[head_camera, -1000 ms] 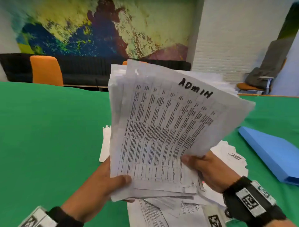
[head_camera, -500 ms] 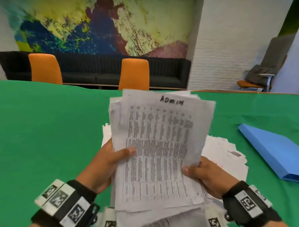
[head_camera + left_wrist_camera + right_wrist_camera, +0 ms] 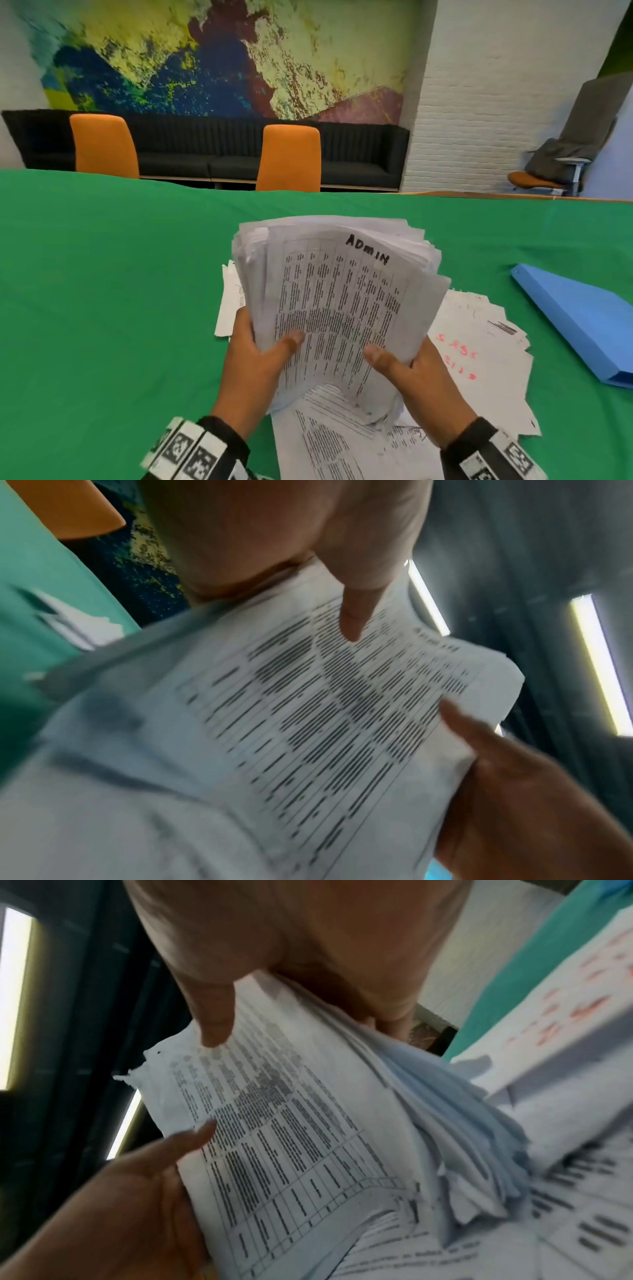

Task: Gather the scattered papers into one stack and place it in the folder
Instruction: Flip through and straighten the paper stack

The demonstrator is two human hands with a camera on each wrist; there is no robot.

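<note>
A thick stack of printed papers (image 3: pixel 335 301), its top sheet marked "ADMIN", stands tilted above the green table. My left hand (image 3: pixel 260 356) grips its left lower edge, thumb on the top sheet. My right hand (image 3: pixel 407 370) grips the right lower edge the same way. The stack's lower end rests on loose papers (image 3: pixel 479 359) spread on the table. In the left wrist view the stack (image 3: pixel 308 710) fills the frame under my left hand (image 3: pixel 349 615). The right wrist view shows the fanned sheet edges (image 3: pixel 428 1096). A closed blue folder (image 3: pixel 582 322) lies to the right.
Green cloth covers the table (image 3: pixel 102 291). More loose sheets (image 3: pixel 229 301) stick out to the left behind the stack, and others lie at the near edge (image 3: pixel 335 445). Two orange chairs (image 3: pixel 287 157) and a dark sofa stand beyond the far table edge.
The stack has come down from chest height towards the table and its lower end now meets the loose papers. Both hands kept hold of it and shifted lower.
</note>
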